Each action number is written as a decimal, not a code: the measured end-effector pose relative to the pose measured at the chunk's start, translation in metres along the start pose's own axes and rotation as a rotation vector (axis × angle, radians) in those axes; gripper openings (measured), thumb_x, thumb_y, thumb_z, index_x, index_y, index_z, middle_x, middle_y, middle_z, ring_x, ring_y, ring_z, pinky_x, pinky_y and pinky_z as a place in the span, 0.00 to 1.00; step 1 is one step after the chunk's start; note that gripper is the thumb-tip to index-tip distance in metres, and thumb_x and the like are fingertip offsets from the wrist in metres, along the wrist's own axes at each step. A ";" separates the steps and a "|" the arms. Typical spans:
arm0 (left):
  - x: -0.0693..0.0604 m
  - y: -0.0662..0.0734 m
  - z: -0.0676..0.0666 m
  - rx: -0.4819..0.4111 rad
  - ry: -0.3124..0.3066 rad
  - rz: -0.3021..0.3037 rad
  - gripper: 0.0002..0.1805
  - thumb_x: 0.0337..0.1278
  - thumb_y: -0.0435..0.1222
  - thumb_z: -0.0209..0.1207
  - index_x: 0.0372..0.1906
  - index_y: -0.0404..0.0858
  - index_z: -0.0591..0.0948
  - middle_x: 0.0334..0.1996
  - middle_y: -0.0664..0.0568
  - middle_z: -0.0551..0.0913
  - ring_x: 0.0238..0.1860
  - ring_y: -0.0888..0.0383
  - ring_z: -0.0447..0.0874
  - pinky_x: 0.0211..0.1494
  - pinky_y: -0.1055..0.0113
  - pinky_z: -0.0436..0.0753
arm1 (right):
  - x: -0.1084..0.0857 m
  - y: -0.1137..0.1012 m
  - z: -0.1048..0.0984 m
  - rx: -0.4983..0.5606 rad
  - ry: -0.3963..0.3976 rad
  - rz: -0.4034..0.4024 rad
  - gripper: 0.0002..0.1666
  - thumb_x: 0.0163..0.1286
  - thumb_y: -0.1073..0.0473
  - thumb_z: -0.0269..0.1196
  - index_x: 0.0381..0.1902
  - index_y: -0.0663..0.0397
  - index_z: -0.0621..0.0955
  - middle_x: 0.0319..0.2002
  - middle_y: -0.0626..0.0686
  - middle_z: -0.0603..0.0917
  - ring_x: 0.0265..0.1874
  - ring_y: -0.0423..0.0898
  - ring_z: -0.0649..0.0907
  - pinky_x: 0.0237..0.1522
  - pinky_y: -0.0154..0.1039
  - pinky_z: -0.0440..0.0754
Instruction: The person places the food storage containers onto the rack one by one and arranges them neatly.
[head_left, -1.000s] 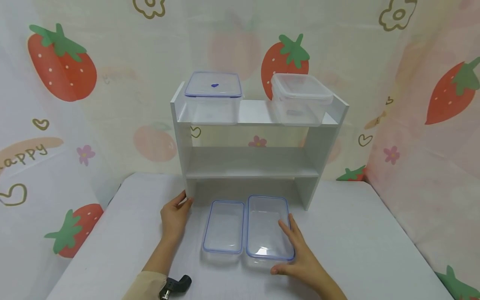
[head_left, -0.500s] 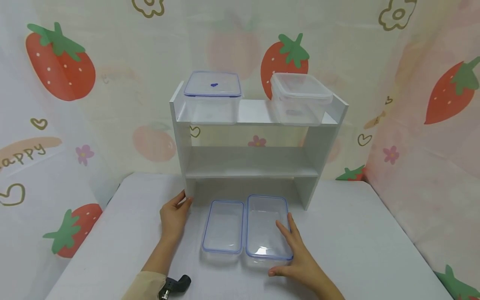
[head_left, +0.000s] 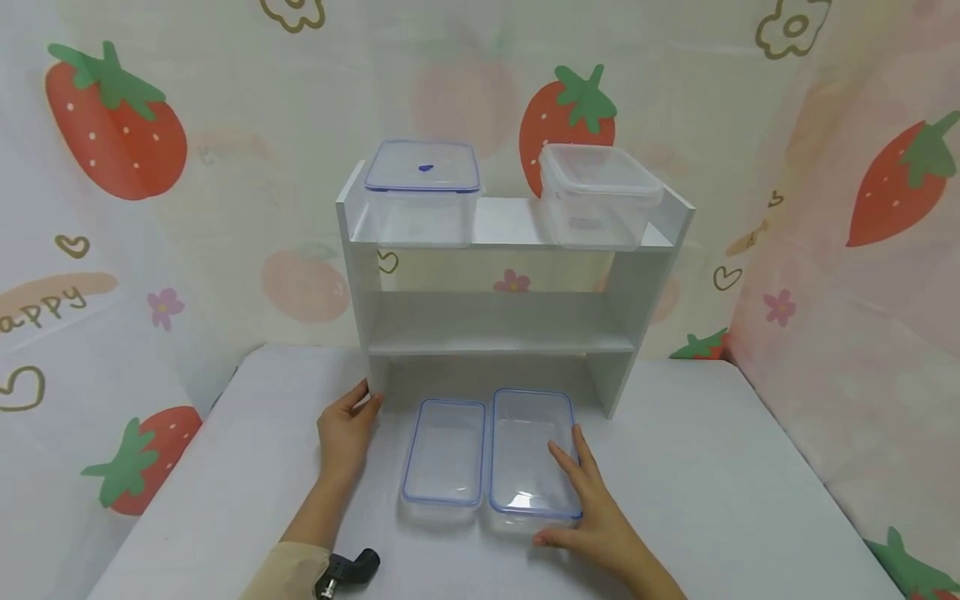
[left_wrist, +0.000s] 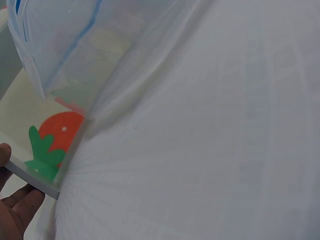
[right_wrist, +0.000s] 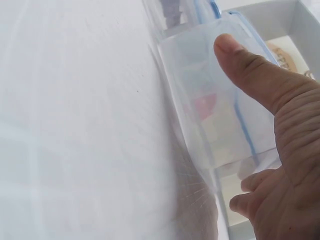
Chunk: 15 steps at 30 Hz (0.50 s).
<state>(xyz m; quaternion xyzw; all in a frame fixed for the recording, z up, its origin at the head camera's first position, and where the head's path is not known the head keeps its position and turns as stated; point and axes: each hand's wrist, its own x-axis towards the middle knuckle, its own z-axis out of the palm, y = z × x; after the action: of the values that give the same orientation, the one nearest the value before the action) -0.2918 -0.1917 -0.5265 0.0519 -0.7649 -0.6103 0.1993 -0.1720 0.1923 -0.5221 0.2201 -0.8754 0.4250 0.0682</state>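
Note:
At the shelf's (head_left: 498,325) lower left, my left hand (head_left: 347,433) pinches the front edge of its side panel (left_wrist: 35,179) between thumb and fingers. Two clear lidded food containers with blue rims stand side by side on the table before the shelf. My right hand (head_left: 596,517) is spread around the near right corner of the larger container (head_left: 528,454). Its thumb lies by the near face, and its other fingers reach along the right side and over the lid. Whether they press on it is unclear. To the left is the smaller container (head_left: 444,454).
On the shelf's top board are a blue-rimmed clear container (head_left: 423,196) at left and a clear container with a whitish lid (head_left: 600,196) at right. A white cloth (head_left: 720,483) covers the table. A strawberry-print curtain (head_left: 285,167) hangs behind and at both sides.
The head view has drifted very slightly. My right hand has edged a little to the left at the larger container. The left hand keeps its hold on the shelf panel.

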 end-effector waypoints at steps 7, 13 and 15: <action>-0.001 0.003 0.000 0.000 0.004 -0.017 0.24 0.67 0.39 0.67 0.65 0.37 0.80 0.63 0.44 0.82 0.56 0.45 0.87 0.44 0.84 0.83 | 0.002 0.003 0.001 -0.006 0.008 -0.004 0.71 0.38 0.44 0.85 0.80 0.37 0.62 0.84 0.58 0.38 0.79 0.71 0.49 0.70 0.73 0.62; -0.001 0.004 0.000 0.000 -0.008 -0.014 0.25 0.68 0.39 0.66 0.65 0.36 0.79 0.63 0.41 0.81 0.56 0.44 0.86 0.44 0.84 0.82 | 0.001 0.003 0.001 -0.024 0.029 -0.012 0.69 0.38 0.46 0.86 0.78 0.38 0.66 0.84 0.56 0.40 0.79 0.70 0.50 0.71 0.70 0.62; -0.001 0.004 0.000 0.000 -0.013 -0.013 0.25 0.68 0.39 0.66 0.66 0.35 0.79 0.63 0.41 0.81 0.56 0.44 0.86 0.44 0.85 0.82 | 0.001 0.003 0.001 -0.034 0.038 -0.016 0.69 0.37 0.46 0.86 0.78 0.39 0.66 0.84 0.56 0.41 0.79 0.69 0.51 0.71 0.68 0.63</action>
<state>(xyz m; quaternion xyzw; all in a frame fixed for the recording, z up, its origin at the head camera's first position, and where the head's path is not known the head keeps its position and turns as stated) -0.2905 -0.1902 -0.5227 0.0530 -0.7660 -0.6118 0.1902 -0.1743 0.1931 -0.5242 0.2177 -0.8792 0.4137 0.0917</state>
